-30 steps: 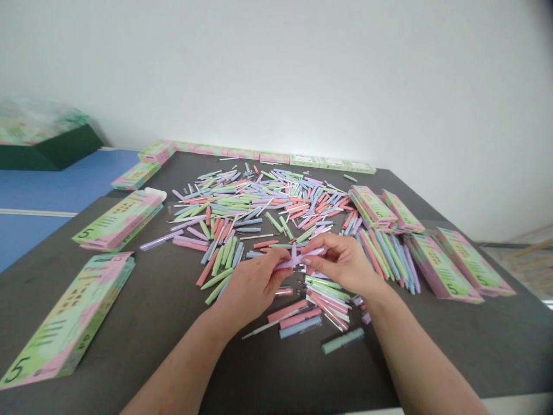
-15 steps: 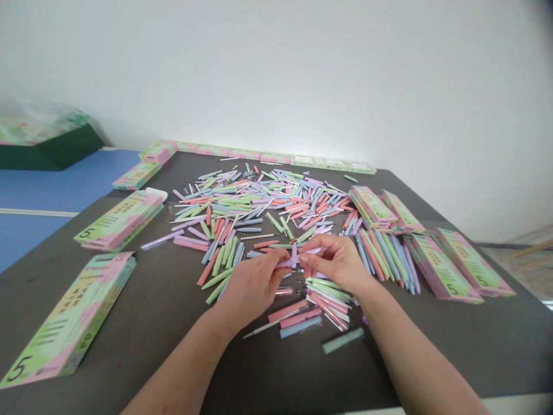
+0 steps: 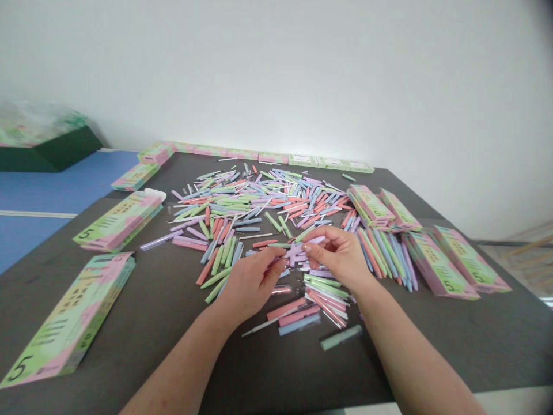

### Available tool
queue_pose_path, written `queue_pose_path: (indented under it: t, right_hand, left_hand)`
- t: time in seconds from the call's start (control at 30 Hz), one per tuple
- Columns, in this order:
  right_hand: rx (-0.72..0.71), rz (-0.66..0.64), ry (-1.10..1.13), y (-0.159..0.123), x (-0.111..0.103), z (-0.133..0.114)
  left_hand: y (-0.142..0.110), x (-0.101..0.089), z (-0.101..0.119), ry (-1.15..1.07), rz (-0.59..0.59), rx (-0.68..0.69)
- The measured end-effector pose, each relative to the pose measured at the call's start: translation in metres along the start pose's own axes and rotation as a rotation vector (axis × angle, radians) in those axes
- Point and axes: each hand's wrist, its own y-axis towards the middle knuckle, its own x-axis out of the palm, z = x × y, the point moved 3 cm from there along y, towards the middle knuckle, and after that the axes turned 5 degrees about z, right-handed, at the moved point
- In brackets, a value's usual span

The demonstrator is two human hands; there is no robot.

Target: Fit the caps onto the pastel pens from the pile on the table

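Observation:
Above the middle of the table a purple pen barrel [image 3: 297, 249] is held between my two hands, tilted up to the right. My right hand [image 3: 343, 256] pinches its right part between thumb and fingers. At its left end are the closed thumb and fingertips of my left hand [image 3: 250, 282]; they partly hide that end. Just under the hands lie green pen pieces [image 3: 322, 285], several red ones with clear parts, and white refills. A pale green cap-like piece [image 3: 341, 337] lies nearest to me. Behind the hands spreads a big heap of pastel pen parts [image 3: 259, 196].
Printed boxes marked 5 lie at left [image 3: 69, 317] and in stacks at right [image 3: 440, 265]. More boxes [image 3: 242, 154] line the back edge by the wall. A row of coloured barrels [image 3: 389, 256] lies right of my right hand. A dark green bin [image 3: 52, 150] stands far left.
The purple barrel has tilted more, its right end rising. My left fingertips have shifted slightly down the barrel's left end. The things on the table stay put.

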Motion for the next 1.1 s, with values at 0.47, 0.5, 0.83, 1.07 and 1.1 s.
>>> queue_pose_path:
  t: [0.47, 0.5, 0.83, 1.07, 1.1]
  right_hand:
    - [-0.206, 0.205, 0.243, 0.003, -0.019, -0.004]
    - [-0.203, 0.223, 0.243, 0.004, -0.020, -0.005]
    - [-0.166, 0.296, 0.270, 0.005, -0.022, -0.010]
    - [-0.133, 0.317, 0.241, 0.008, -0.030, -0.015]
    - [-0.116, 0.286, 0.237, 0.009, -0.029, -0.014]
  left_hand:
    - [0.002, -0.002, 0.001, -0.173, -0.024, -0.037]
    - [0.002, -0.002, 0.001, -0.179, -0.026, -0.035]
    - [0.001, -0.002, 0.002, -0.216, -0.022, -0.027]
    - [0.001, -0.002, 0.001, -0.230, -0.015, -0.046]
    - [0.001, -0.002, 0.001, -0.241, -0.007, -0.048]
